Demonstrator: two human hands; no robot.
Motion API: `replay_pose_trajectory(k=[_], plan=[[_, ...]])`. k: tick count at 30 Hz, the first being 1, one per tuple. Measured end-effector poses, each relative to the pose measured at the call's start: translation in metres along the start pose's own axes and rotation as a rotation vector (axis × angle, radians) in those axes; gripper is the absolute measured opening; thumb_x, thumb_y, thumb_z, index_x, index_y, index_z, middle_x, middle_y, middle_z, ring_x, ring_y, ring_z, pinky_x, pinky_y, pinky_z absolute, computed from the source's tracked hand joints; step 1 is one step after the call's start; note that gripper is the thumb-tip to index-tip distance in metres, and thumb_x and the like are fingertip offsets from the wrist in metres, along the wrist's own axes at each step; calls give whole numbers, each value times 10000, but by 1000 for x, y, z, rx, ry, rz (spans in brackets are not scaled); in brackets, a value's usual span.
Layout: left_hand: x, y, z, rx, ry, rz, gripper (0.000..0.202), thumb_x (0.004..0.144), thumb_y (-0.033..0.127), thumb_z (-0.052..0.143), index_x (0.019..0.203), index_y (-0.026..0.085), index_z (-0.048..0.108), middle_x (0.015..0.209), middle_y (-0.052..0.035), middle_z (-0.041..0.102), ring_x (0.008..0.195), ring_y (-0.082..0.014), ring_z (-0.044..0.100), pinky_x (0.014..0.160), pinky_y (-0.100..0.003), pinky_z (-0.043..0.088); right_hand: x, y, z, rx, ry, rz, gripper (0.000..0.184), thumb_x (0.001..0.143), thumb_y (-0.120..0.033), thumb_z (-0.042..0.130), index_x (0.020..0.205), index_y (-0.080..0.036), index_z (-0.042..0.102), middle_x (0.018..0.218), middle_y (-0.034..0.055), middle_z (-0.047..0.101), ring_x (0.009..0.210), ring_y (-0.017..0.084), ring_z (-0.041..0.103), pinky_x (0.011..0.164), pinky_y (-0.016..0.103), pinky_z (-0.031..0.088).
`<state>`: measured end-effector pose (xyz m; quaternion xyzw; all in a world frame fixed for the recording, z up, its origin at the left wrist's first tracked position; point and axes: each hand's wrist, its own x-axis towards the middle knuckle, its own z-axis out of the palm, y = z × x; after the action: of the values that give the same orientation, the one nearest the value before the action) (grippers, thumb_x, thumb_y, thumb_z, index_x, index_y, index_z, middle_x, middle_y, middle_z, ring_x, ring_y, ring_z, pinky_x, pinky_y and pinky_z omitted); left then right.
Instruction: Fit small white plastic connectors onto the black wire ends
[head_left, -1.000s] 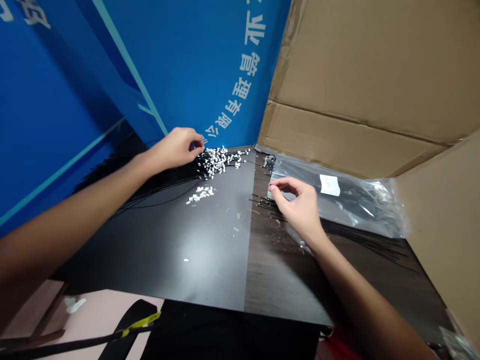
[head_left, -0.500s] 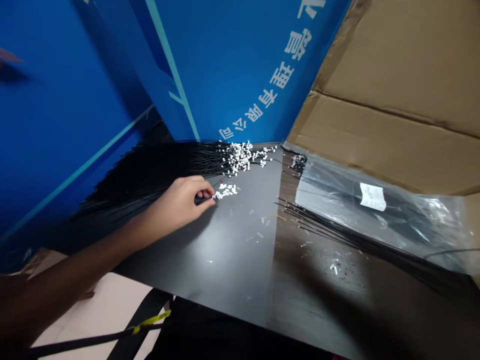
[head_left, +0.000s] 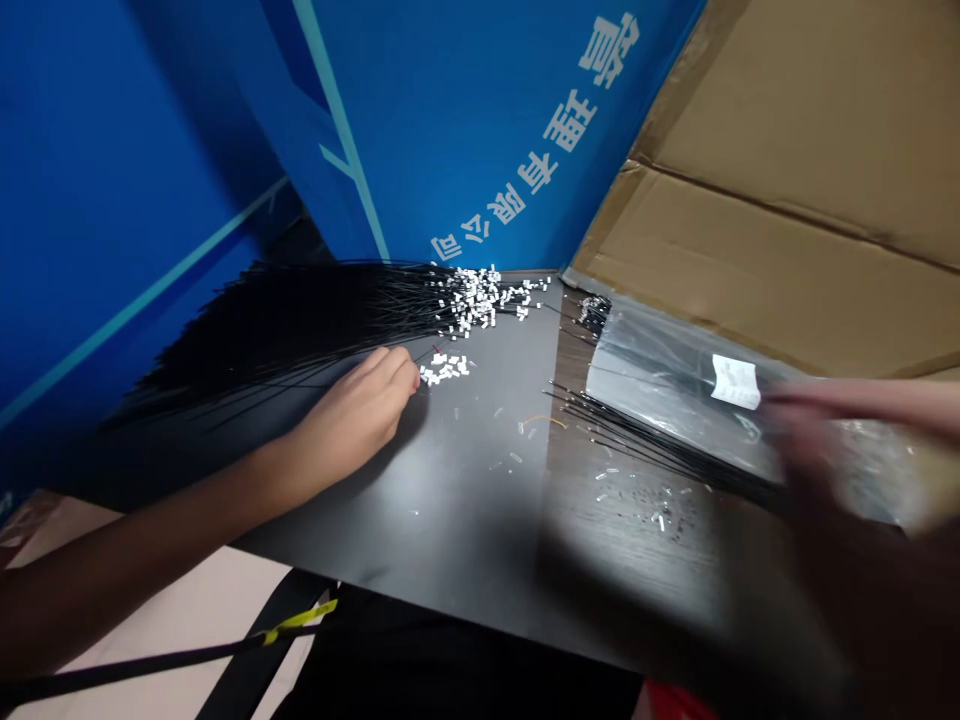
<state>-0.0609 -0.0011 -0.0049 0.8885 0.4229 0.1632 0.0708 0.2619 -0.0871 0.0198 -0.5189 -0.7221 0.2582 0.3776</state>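
My left hand (head_left: 356, 415) rests on the black board (head_left: 450, 520) with its fingers curled, just left of a small cluster of white connectors (head_left: 444, 370). A broad fan of thin black wires (head_left: 285, 340) runs under and behind it, and their ends meet a larger heap of white connectors (head_left: 472, 300). Motion blurs my right hand (head_left: 840, 440), which passes over a clear plastic bag (head_left: 675, 370) of black wires. Whether either hand holds a wire is hidden.
Another bunch of black wires (head_left: 645, 445) lies on the dark wood-grain surface (head_left: 622, 540), among scattered white bits. A blue printed board (head_left: 450, 130) and brown cardboard (head_left: 787, 150) stand behind. A black strap with a yellow tag (head_left: 300, 622) lies below the table edge.
My left hand has moved down from the large heap to the small cluster. The wire fan now spreads wide at left. My right hand left the bag, then returned blurred at the right.
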Motion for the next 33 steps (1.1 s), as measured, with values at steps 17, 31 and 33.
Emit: replay_pose_trajectory(k=[17,31,33], plan=[[33,85,33,-1181,-161,-206,35,894,186,801,899,152,808,890,-82,814,832,-197,758,815,-316,632,-8,-10,3,242,-1,266,51,916,-274,826,879,-240,836,865,39,854,803,210,786,797,351,646],[30,81,37,-1266,-114,-225,189,917,131,816,1000,241,945,917,-62,821,803,-158,738,708,-230,591,-15,-14,14,386,-102,368,100,976,-266,786,887,-223,799,878,23,809,819,168,725,784,291,580],[30,81,37,-1207,-97,-217,202,944,140,784,1041,224,940,931,-65,815,801,-154,730,725,-234,590,-15,-15,14,383,-100,369,107,973,-265,777,876,-223,792,872,24,807,808,171,721,773,294,578]])
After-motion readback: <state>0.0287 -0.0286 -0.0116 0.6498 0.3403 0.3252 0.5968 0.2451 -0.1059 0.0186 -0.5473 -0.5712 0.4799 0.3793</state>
